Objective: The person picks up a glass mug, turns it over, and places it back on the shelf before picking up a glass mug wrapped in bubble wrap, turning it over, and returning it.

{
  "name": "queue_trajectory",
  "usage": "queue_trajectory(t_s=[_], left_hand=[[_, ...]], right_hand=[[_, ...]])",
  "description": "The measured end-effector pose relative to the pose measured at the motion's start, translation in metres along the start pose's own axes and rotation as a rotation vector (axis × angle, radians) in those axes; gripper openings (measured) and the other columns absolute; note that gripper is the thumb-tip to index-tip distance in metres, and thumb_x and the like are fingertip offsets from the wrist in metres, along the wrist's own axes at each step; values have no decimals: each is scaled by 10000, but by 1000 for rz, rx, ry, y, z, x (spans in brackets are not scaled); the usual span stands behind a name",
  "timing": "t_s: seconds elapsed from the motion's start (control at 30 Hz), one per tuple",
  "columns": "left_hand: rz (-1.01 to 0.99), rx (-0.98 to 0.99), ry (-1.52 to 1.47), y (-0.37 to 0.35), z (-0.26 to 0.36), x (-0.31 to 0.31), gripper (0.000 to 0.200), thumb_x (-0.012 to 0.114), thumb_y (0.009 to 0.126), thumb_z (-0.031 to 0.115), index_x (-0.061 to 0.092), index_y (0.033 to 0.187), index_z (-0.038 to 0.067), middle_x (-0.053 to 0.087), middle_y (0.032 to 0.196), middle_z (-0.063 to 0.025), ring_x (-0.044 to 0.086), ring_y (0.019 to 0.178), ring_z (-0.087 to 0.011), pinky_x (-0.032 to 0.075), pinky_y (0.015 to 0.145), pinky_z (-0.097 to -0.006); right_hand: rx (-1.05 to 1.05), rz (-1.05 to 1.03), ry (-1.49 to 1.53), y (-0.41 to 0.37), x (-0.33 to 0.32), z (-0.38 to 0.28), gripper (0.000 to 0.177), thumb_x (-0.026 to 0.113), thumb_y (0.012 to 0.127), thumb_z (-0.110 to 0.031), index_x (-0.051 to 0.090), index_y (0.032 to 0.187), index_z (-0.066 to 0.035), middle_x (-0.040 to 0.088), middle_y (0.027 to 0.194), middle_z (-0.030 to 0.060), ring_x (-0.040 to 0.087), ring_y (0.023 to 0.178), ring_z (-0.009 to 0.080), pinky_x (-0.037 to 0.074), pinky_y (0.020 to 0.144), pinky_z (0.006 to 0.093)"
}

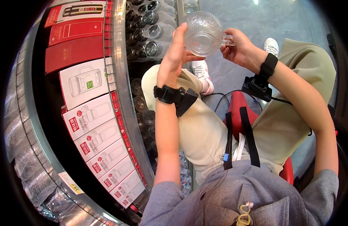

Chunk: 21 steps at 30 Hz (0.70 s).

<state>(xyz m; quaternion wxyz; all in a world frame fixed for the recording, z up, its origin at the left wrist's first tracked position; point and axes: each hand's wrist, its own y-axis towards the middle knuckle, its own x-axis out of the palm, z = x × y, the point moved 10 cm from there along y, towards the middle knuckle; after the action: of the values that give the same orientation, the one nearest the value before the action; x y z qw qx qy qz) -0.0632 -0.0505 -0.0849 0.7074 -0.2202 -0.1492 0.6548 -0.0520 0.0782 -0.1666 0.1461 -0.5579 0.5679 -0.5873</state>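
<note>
A clear glass mug [203, 22] with a dimpled round body is held up in front of me, tilted so that its smooth round base faces me. My left hand [174, 52] is closed around its left side, with the thumb up along the glass and the other fingers partly hidden. On the right, the mug's handle [227, 40] is gripped between the thumb and fingers of my right hand [239, 47].
Left of me, a shelf holds white boxes [89, 115] and red boxes [74, 54] behind a wire rail [110, 49]. Wrapped glass jars with dark lids [145, 32] stand lower down. A red stool [238, 109] is between my legs; a black cable [219, 96] crosses the floor.
</note>
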Motion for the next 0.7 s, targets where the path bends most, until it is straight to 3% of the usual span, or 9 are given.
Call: queue_trajectory(t_s=[0.2, 0.3, 0.6, 0.7], left_hand=[[1, 2, -1, 2, -2, -1, 651, 303, 858, 547, 398, 1232, 22, 576, 1083, -141, 624, 894, -266, 542, 732, -395], [16, -6, 14, 1, -2, -2, 642, 301, 861, 542, 402, 1227, 25, 578, 1080, -139, 626, 888, -263, 544, 727, -389], [29, -15, 37, 3, -6, -4, 630, 283, 872, 533, 405, 1222, 23, 579, 1078, -140, 624, 898, -247, 548, 714, -378], [23, -19, 38, 3, -5, -3, 631, 279, 875, 531, 406, 1220, 19, 580, 1073, -142, 627, 887, -254, 549, 713, -379]], right_hand=[[7, -1, 10, 2, -1, 1, 249, 469, 847, -265, 398, 694, -82, 403, 588, 11, 462, 500, 120, 392, 404, 196], [7, -4, 23, 3, -2, 3, 213, 515, 830, -243, 394, 784, -74, 438, 655, 36, 467, 538, 125, 372, 417, 182], [25, 0, -1, 2, -2, 5, 250, 465, 851, -276, 410, 701, -84, 432, 623, 18, 466, 510, 122, 396, 415, 200], [10, -9, 9, 0, -1, 4, 225, 508, 836, -252, 389, 750, -81, 430, 639, 29, 465, 534, 123, 374, 419, 188]])
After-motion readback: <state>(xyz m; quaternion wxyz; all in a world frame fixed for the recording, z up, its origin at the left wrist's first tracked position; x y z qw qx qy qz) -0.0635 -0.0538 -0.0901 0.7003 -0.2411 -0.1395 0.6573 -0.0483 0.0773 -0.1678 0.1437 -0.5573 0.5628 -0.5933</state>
